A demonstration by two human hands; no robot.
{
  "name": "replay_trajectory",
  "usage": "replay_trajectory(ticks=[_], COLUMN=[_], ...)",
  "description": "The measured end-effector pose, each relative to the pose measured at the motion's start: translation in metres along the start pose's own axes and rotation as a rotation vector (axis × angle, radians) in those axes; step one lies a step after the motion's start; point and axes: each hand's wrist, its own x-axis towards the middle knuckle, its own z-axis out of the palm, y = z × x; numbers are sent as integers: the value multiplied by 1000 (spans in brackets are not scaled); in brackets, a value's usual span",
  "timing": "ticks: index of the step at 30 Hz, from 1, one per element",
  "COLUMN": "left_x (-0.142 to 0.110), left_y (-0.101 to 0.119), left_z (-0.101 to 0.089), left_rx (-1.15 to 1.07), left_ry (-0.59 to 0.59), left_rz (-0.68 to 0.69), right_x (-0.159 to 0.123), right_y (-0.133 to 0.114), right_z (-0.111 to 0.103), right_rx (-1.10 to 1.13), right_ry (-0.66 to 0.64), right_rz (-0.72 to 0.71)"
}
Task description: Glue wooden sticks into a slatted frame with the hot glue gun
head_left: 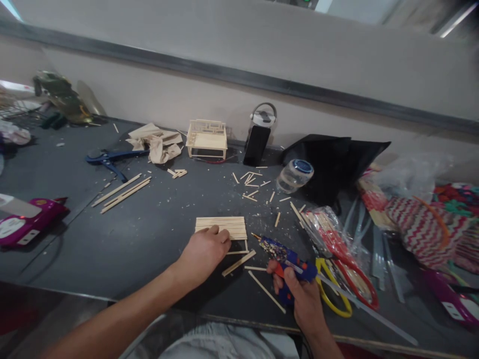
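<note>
My right hand [305, 294] is wrapped around the handle of a blue hot glue gun [286, 257], a clear glue stick [377, 316] trailing from its back. The nozzle points left, close to a small panel of wooden sticks [224, 223] laid side by side. Over that panel's lower left part lies my left hand [207, 252], closed, with fingers bent onto the sticks; the fingertips are partly hidden. An open frame of thin sticks shows below the panel. Nearby lie a short flat wooden piece [239, 263] and a loose stick [266, 291].
A small stick-built bench [207, 139] stands by the wall, left of a phone [256, 144] and a lidded jar [295, 175]. Blue cutters [108, 160] and long sticks [125, 194] lie left. Yellow-and-red-handled scissors [333, 294] and packaged sticks [333, 229] crowd the right.
</note>
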Motion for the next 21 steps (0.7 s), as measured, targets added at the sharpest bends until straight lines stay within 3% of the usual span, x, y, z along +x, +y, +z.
replay_trajectory(ticks=[10, 18, 21], left_x=[-1, -12, -25], left_y=[0, 14, 30], left_z=[3, 0, -2], left_rx=[7, -43, -101], left_ry=[12, 165, 271], left_rz=[-3, -103, -56], right_x=[0, 0, 0], right_y=[-4, 2, 4], right_z=[3, -1, -3], right_rx=[5, 17, 7], right_ry=[31, 41, 34], right_rz=[-1, -3, 2])
